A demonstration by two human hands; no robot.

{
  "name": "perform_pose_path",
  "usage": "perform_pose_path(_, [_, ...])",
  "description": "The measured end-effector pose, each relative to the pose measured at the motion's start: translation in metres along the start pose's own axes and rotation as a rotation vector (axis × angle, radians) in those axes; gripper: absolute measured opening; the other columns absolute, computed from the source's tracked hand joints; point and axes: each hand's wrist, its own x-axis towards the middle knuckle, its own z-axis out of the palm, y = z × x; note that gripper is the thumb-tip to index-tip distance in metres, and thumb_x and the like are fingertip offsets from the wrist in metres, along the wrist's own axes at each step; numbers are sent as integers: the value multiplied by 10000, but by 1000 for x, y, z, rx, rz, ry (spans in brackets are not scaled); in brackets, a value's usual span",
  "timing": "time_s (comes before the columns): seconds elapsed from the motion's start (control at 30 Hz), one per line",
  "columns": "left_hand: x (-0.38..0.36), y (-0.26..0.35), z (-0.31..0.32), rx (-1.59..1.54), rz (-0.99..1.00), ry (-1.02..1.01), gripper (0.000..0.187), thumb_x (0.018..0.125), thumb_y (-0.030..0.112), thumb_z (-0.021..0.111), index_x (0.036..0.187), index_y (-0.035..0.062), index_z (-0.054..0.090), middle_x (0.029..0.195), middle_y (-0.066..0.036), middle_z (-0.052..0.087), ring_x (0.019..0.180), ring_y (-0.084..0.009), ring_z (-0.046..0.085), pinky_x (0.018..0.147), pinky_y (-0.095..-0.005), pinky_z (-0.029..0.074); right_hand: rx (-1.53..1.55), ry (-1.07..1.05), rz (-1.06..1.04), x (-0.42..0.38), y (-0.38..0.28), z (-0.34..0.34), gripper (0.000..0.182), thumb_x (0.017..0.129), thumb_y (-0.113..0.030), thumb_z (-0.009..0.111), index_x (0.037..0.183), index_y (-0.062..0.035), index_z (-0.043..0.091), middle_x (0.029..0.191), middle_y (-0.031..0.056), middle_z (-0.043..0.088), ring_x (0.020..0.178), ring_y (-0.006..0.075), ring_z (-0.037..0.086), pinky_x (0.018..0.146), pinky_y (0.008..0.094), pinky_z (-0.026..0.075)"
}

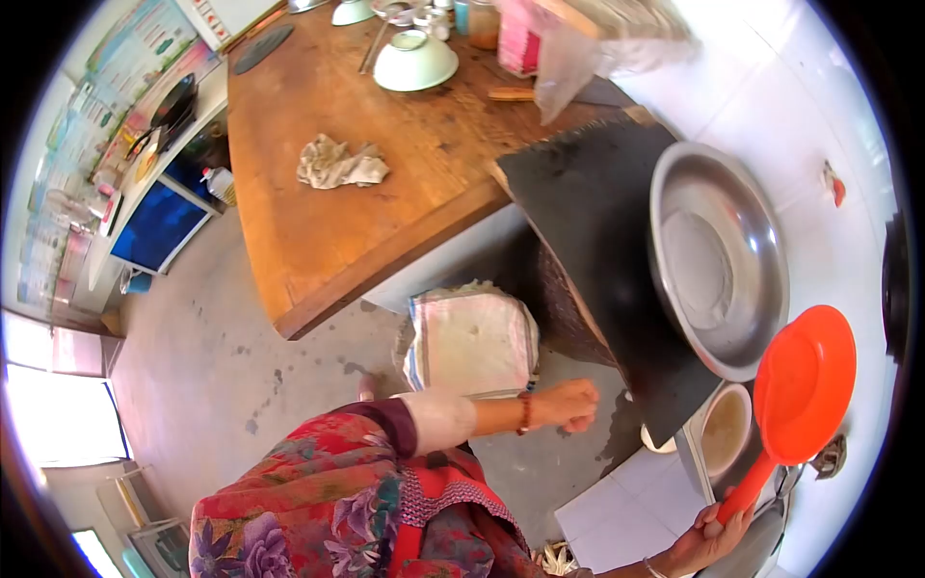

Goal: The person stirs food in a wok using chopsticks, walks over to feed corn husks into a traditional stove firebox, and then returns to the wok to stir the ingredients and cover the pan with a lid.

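My right hand (708,539), near the lower right, is wrapped round the handle of an orange-red plastic water dipper (809,380). The dipper's bowl is raised beside the near rim of a large stainless steel basin (670,299) on a black board. Below the dipper is a pale container (725,429) with cloudy, brownish contents. My left hand (568,405), with a beaded bracelet at the wrist, is curled into a fist in front of my body. Nothing shows in it. A folded, pale striped cloth (472,337) lies just beyond that forearm.
The wooden table (328,246) holds a crumpled rag (339,162), an upturned pale green bowl (416,63), and jars at the back. The black board (588,207) adjoins its right corner. A counter with a wok (175,101) stands far left; the floor (202,318) has wet spots.
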Motion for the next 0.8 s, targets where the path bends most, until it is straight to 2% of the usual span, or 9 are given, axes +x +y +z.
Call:
perform_pose_path(0.03, [-26, 6, -18, -18, 15, 5, 332, 862, 210, 511, 1110, 2, 436, 955, -120, 564, 813, -167, 582, 699, -290, 494, 63, -18, 67, -11, -4, 16, 466, 698, -126, 579, 1127, 14, 464, 938, 231, 546, 476, 158, 406, 442, 228, 377])
perform_pose_path(0.17, [-138, 8, -102, -61, 63, 121, 377, 862, 224, 536, 1148, 4, 427, 1013, -138, 557, 853, -189, 588, 728, -300, 495, 9, -220, 65, -60, -3, 75, 412, 724, -139, 557, 1076, 62, 486, 942, 201, 527, 517, 145, 403, 435, 212, 344])
perform_pose_path(0.2, [-169, 5, -124, -90, 79, 180, 371, 865, 220, 532, 1148, 3, 428, 1021, -142, 557, 865, -197, 590, 732, -305, 497, -214, -195, -101, -77, 8, 93, 439, 750, -165, 543, 1113, 67, 458, 934, 181, 529, 541, 140, 400, 450, 215, 338])
perform_pose_path(0.23, [-199, 2, -144, -93, 106, 200, 371, 865, 220, 532, 1148, 3, 428, 1021, -142, 557, 865, -197, 590, 732, -305, 497, -199, -223, -110, -93, 10, 109, 439, 750, -165, 543, 1113, 67, 458, 934, 181, 529, 541, 140, 400, 450, 215, 338])
perform_pose_path(0.37, [-327, -18, -218, -232, 168, 382, 343, 868, 197, 524, 1139, 6, 436, 1020, -149, 560, 873, -211, 597, 721, -306, 505, -28, -460, 154, -156, 29, 175, 436, 791, -207, 514, 1147, 36, 456, 1017, 127, 510, 637, 187, 483, 507, 287, 415])
perform_pose_path(0.43, [-389, -40, -248, -256, 185, 467, 336, 868, 192, 524, 1136, 8, 439, 1018, -151, 562, 872, -215, 598, 715, -307, 508, -44, -484, 77, -196, 42, 215, 453, 830, -213, 489, 1207, 22, 403, 896, 156, 565, 473, 77, 423, 397, 166, 303])
perform_pose_path(0.47, [-417, -53, -263, -273, 172, 535, 332, 867, 188, 524, 1132, 6, 441, 1018, -154, 562, 872, -217, 597, 710, -307, 510, -6, -483, 97, -215, 47, 237, 454, 813, -216, 492, 1206, 2, 424, 834, 130, 570, 445, 78, 431, 365, 168, 293])
perform_pose_path(0.63, [-538, -79, -302, -349, 192, 735, 322, 864, 183, 526, 1120, 4, 446, 1018, -169, 560, 873, -233, 597, 697, -326, 517, 16, -679, 154, -288, 64, 331, 450, 805, -219, 483, 1185, 19, 440, 798, 134, 574, 434, 79, 454, 334, 169, 289])
perform_pose_path(0.8, [-584, -100, -318, -517, 291, 882, 318, 860, 190, 531, 1108, 9, 447, 1011, -183, 557, 870, -264, 598, 701, -354, 521, 48, -857, 255, -340, 77, 414, 421, 790, -165, 483, 1164, 27, 470, 805, 144, 581, 448, 93, 449, 363, 177, 315])
